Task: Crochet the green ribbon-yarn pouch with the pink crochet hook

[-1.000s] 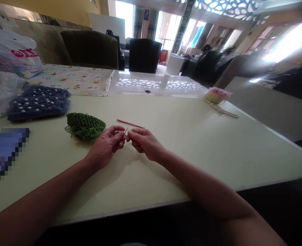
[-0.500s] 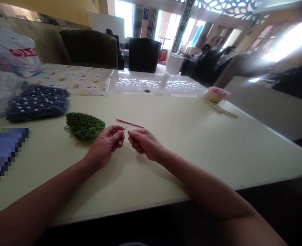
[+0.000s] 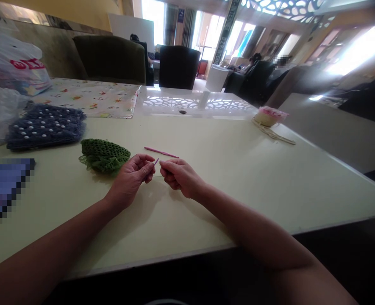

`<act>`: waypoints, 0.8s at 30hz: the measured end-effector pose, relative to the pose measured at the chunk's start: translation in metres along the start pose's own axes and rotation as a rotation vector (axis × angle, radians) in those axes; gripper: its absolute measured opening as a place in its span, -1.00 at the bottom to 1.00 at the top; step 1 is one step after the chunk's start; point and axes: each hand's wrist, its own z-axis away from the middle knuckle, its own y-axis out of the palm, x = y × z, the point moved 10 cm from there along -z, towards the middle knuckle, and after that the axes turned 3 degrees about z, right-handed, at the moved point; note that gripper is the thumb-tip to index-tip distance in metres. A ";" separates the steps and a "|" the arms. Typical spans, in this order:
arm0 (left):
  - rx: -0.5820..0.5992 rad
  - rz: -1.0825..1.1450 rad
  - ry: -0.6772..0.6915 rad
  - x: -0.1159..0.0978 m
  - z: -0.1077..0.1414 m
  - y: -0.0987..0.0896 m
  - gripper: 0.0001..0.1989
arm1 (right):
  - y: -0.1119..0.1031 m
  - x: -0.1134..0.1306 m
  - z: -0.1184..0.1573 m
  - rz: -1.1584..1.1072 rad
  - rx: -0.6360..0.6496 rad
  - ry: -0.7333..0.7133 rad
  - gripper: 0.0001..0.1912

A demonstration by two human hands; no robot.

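Between the thumb and finger of my left hand point(image 3: 133, 176) is a thin needle-like stick point(image 3: 156, 162), its tip pointing up and right. Just to the right, my right hand point(image 3: 179, 176) is pinched closed near that tip; what it holds is too small to make out. A faint thin thread seems to run between the hands. Beyond them a pink crochet hook point(image 3: 161, 152) lies on the pale table. The green crocheted piece point(image 3: 104, 154) rests beside my left hand, on its far left side.
At the left are a dark blue beaded fabric point(image 3: 45, 127), a blurred blue object point(image 3: 4, 184) and a plastic bag point(image 3: 18, 65). A pink-topped bundle point(image 3: 270, 116) with cream cord sits back right. Chairs point(image 3: 179, 67) and people point(image 3: 254, 61) are behind the table point(image 3: 238, 169).
The thin stick in my left hand has tilted slightly and its tip sits a little farther right. Both hands are otherwise almost unmoved.
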 end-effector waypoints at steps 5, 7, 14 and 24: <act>0.015 -0.013 0.001 0.002 0.000 0.001 -0.78 | 0.003 0.001 0.000 -0.019 0.026 -0.015 -0.59; 0.017 -0.016 0.003 0.002 0.000 0.001 -0.78 | 0.004 0.001 0.000 -0.030 0.038 -0.011 -0.60; 0.011 -0.019 0.021 0.002 -0.001 0.001 -0.79 | -0.001 -0.002 0.000 -0.040 0.009 0.026 -0.60; 0.013 0.025 -0.009 0.004 0.001 0.001 -0.77 | 0.006 -0.005 0.000 -0.111 0.069 0.065 -0.61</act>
